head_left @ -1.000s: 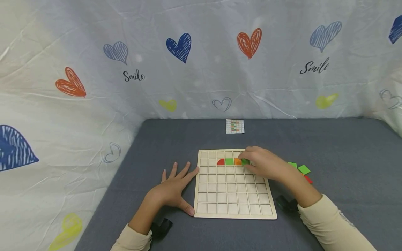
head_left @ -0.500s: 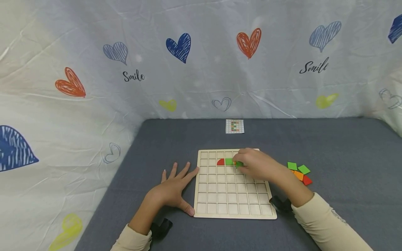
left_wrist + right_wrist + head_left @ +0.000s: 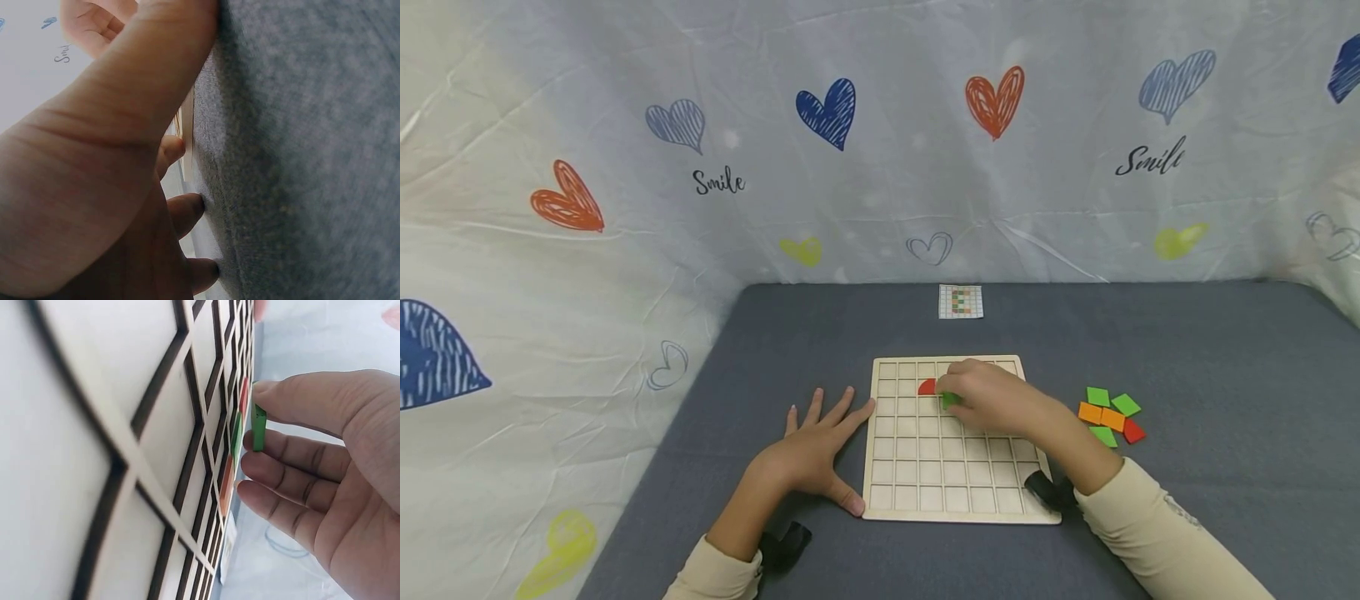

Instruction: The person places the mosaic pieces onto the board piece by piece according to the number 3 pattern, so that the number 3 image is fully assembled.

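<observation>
Between thumb and fingertips my right hand (image 3: 1000,398) pinches a green tile (image 3: 259,428), held just over the upper part of the wooden grid board (image 3: 917,497). In the board's second row lie a red rounded tile (image 3: 927,387), a green tile (image 3: 237,434) and an orange tile (image 3: 226,490); in the head view my right hand covers the last two. My left hand (image 3: 805,457) rests with spread fingers at the board's left edge, its thumb at the lower left corner.
Right of the board several loose tiles lie on the grey cloth: green (image 3: 1097,397), orange (image 3: 1113,419) and red (image 3: 1134,431). A small pattern card (image 3: 961,302) lies behind the board. A printed curtain (image 3: 880,183) hangs beyond the table.
My right hand has moved left along the board's second row with the green tile, uncovering more of the loose tiles on the right. The left hand has stayed in place.
</observation>
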`<state>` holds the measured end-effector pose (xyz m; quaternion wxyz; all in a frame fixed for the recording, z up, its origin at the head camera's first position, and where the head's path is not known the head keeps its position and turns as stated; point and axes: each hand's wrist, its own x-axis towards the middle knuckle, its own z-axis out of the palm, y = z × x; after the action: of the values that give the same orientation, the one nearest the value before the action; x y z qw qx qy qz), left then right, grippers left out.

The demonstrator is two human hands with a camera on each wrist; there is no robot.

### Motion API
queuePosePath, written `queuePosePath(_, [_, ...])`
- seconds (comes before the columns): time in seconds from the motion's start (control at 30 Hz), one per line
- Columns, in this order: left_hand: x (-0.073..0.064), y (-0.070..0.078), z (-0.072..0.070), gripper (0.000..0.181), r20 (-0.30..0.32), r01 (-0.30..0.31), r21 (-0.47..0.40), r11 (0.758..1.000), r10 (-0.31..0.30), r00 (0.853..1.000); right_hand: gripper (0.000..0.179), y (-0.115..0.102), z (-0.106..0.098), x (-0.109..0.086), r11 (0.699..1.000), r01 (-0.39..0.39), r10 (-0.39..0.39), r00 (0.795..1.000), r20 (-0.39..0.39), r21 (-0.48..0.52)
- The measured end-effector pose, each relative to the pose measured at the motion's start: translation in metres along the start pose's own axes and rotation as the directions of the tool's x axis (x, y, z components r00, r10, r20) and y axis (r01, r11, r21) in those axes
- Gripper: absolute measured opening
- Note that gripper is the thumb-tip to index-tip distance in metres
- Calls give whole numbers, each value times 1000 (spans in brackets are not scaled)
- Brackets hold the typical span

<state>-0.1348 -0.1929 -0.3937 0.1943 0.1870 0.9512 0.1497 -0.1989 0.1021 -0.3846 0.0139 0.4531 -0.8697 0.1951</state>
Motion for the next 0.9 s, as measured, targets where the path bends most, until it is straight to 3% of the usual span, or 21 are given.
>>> queuePosePath(0.43, [0, 2, -2, 135, 6, 3, 4, 1000, -3, 1000, 19, -7, 7, 12, 1000, 23, -23, 1000, 0, -11])
queuePosePath(0.9, [0, 2, -1, 136, 0, 3, 7, 1000, -3, 1000, 9, -13, 13, 23, 997, 27, -26, 1000, 15, -68])
